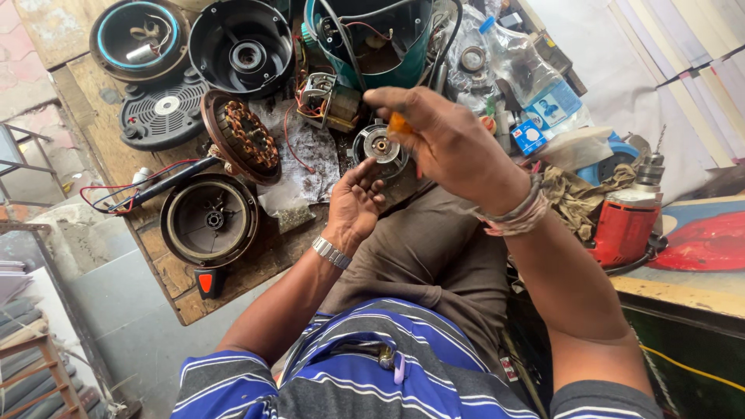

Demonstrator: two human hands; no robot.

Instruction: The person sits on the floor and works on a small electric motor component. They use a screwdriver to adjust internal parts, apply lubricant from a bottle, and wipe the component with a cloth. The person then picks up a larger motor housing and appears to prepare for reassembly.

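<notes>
the right hand [446,143] is raised over the cluttered wooden surface [256,256], its fingers pinched narrow on a small orange object [399,124], mostly hidden by the fingers and hard to identify. the left hand [354,206] lies palm up just below, fingers loosely curled and holding nothing, near a round silver metal motor part [379,147].

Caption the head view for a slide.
Right hand pinches a small orange part above the open left hand, beside a wound stator.

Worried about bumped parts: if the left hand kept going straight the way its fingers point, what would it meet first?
Probably the small round metal motor part just beyond the left hand fingertips, though depth is unclear from this view.
</notes>
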